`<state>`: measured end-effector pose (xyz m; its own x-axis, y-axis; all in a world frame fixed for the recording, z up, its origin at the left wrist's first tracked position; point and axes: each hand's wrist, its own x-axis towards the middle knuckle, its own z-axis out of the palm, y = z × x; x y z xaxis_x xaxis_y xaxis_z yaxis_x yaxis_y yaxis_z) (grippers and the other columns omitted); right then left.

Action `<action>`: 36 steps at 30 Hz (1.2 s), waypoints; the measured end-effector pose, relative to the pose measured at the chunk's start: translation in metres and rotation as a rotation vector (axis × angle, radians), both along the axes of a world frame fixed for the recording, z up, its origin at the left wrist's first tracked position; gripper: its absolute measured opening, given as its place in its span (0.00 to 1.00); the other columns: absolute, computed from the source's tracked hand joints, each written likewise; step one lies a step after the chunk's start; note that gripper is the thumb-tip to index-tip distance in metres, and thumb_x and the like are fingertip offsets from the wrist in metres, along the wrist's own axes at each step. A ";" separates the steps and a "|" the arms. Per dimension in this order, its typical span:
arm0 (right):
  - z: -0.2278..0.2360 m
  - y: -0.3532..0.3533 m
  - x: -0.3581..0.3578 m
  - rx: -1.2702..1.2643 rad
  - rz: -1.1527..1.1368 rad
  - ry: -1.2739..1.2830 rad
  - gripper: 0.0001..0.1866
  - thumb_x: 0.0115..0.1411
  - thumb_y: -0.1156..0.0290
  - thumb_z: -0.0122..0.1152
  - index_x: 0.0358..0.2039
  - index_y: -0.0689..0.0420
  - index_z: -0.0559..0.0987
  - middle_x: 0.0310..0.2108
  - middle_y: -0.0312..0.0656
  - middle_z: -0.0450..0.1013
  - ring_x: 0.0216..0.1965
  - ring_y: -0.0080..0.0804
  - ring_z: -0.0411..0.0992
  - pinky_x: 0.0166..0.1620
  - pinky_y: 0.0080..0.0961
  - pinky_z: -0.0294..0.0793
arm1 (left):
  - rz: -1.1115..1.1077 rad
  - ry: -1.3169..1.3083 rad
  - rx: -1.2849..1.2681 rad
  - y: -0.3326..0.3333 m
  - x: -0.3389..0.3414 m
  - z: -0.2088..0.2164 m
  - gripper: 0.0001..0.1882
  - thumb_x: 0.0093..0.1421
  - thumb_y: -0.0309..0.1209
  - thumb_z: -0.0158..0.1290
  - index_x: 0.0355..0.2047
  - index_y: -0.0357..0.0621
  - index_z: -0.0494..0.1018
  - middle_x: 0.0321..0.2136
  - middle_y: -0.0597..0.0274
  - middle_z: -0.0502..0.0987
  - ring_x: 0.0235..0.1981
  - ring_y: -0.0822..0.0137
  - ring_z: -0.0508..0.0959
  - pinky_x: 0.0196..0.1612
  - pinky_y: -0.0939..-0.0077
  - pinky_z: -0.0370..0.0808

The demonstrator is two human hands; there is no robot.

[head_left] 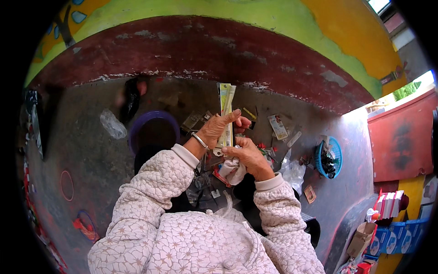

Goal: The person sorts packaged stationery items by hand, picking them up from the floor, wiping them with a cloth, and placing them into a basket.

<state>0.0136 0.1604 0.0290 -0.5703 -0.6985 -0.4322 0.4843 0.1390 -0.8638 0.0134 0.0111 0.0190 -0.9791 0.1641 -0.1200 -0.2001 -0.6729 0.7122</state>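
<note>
"What are the hands doing?"

"They are close together, both closed on a long, slim yellow packet (pixel 226 116). The left hand (pixel 220 128) grips it around the middle, thumb across the front and fingers showing past its far edge. The right hand (pixel 250 156) pinches the lower end."

"How does the packet lie?"

"Lengthwise, its top end pointing to 12 o'clock, over the floor (pixel 100 169). A crumpled whitish thing (pixel 233 172) is just below the right hand, at 6 o'clock from the packet. I cannot tell whether that hand also holds it."

"And around them?"

"Going by the hands as the centre, a purple basin (pixel 153 116) is at 9 o'clock, with a clear plastic bag (pixel 112 124) farther out the same way. A flat pack (pixel 277 127) lies near, between 2 and 3 o'clock. Between 3 and 4, well apart, is a blue basket (pixel 339 154) with dark things in it. Another clear bag (pixel 294 172) is at 4 o'clock, a small card (pixel 310 194) beyond it."

"Anything on the wrists?"

"A silver bracelet (pixel 200 141) on the left one, above a pale patterned sleeve (pixel 155 171)."

"Straight ahead?"

"A dark red wall (pixel 219 50) at 12 o'clock."
</note>
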 end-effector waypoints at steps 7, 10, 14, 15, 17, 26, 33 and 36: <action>0.004 0.004 -0.005 -0.077 -0.087 -0.048 0.10 0.54 0.70 0.56 0.32 0.65 0.76 0.27 0.36 0.73 0.27 0.18 0.69 0.30 0.16 0.67 | 0.013 -0.079 -0.037 -0.007 -0.001 0.000 0.20 0.54 0.45 0.53 0.32 0.38 0.70 0.29 0.56 0.75 0.36 0.64 0.75 0.44 0.68 0.72; 0.005 0.013 -0.007 0.053 -0.047 0.185 0.11 0.54 0.70 0.54 0.31 0.66 0.77 0.26 0.35 0.73 0.27 0.18 0.68 0.30 0.17 0.67 | -0.191 -0.028 0.194 -0.011 0.000 0.000 0.22 0.57 0.42 0.50 0.42 0.35 0.67 0.37 0.50 0.74 0.43 0.61 0.73 0.48 0.65 0.70; -0.002 0.017 -0.017 0.226 0.063 0.505 0.12 0.57 0.69 0.53 0.35 0.66 0.75 0.28 0.37 0.74 0.27 0.19 0.70 0.31 0.15 0.68 | -0.242 -0.004 0.402 -0.009 -0.004 0.000 0.25 0.58 0.39 0.48 0.50 0.33 0.61 0.47 0.46 0.68 0.50 0.58 0.69 0.53 0.61 0.66; 0.001 0.018 -0.016 0.170 0.039 0.356 0.12 0.57 0.69 0.53 0.35 0.66 0.75 0.28 0.37 0.74 0.27 0.19 0.70 0.31 0.15 0.68 | -0.228 -0.010 0.430 -0.009 -0.005 -0.004 0.26 0.58 0.38 0.48 0.51 0.33 0.60 0.49 0.45 0.66 0.51 0.57 0.68 0.54 0.61 0.65; 0.015 0.016 -0.016 0.052 -0.018 0.075 0.11 0.56 0.70 0.52 0.34 0.66 0.74 0.28 0.38 0.74 0.26 0.19 0.70 0.31 0.15 0.69 | -0.185 -0.047 0.448 -0.011 -0.004 0.000 0.23 0.57 0.34 0.50 0.49 0.32 0.62 0.47 0.46 0.68 0.50 0.56 0.69 0.54 0.61 0.65; 0.012 0.015 -0.018 -0.028 -0.109 0.030 0.09 0.57 0.69 0.53 0.32 0.62 0.74 0.24 0.34 0.73 0.22 0.15 0.68 0.26 0.12 0.65 | 0.020 -0.029 0.350 -0.003 -0.002 -0.002 0.19 0.62 0.28 0.39 0.52 0.32 0.57 0.49 0.47 0.66 0.52 0.57 0.67 0.54 0.63 0.65; -0.001 0.007 -0.012 -0.014 -0.180 0.182 0.09 0.57 0.71 0.51 0.27 0.62 0.76 0.21 0.31 0.70 0.21 0.13 0.64 0.24 0.12 0.61 | -0.066 0.097 0.125 -0.001 0.002 0.004 0.25 0.56 0.31 0.51 0.51 0.35 0.59 0.48 0.49 0.68 0.51 0.60 0.68 0.53 0.65 0.66; -0.006 0.002 -0.008 0.159 -0.156 0.423 0.12 0.57 0.68 0.51 0.24 0.64 0.76 0.21 0.33 0.70 0.21 0.15 0.64 0.25 0.16 0.62 | 0.001 0.002 0.031 -0.002 0.003 -0.005 0.17 0.55 0.26 0.51 0.44 0.35 0.65 0.42 0.48 0.72 0.47 0.59 0.72 0.51 0.65 0.69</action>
<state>0.0059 0.1622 0.0225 -0.8119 -0.5348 -0.2340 0.1203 0.2390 -0.9635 0.0164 0.0087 0.0140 -0.9796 0.1663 -0.1127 -0.1975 -0.6949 0.6915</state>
